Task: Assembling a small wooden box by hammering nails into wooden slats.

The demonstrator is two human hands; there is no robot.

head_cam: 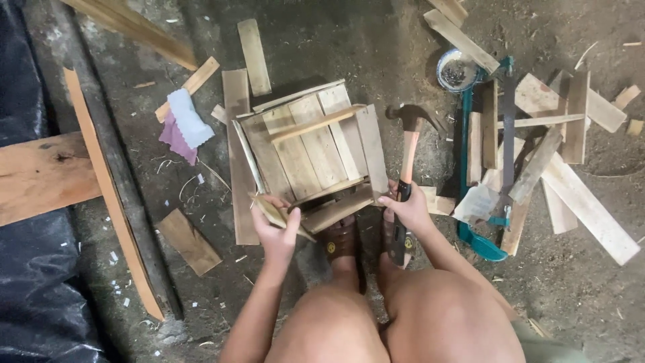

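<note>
Two hands: left hand on wooden crate, right hand on hammer.

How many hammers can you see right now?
1. The hammer lies on the ground just right of the wooden crate, head away from the person, with the right hand on its handle. Others could be hidden under the scrap boards.

Both bare arms are reaching forward over the knees; the left hand and right hand are gripping, fingers curled closed.
</note>
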